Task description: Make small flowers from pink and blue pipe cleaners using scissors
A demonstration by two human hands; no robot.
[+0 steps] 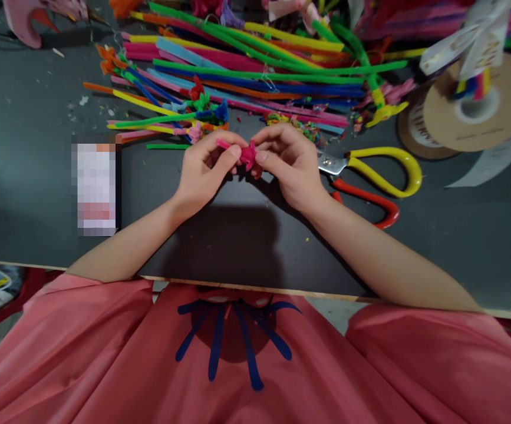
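Between my two hands is a small pink pipe-cleaner flower [249, 155], raised a little above the dark table. My left hand [208, 162] pinches its left side with thumb and forefinger, where a short pink stem end sticks out. On the other side, my right hand [288, 162] has its thumb and fingertips closed on the petals. Part of the flower is hidden behind the fingers. Just right of my right hand lie scissors [370, 171] with one yellow and one red handle, their blades partly covered by the hand.
Loose pipe cleaners [246, 65] in many colours spread across the back, with finished pipe-cleaner flowers [202, 106] at their left. A ribbon spool [480, 112] stands at the right. A phone with a blurred screen [96, 188] lies left. A pink glue gun [27, 20] sits back left.
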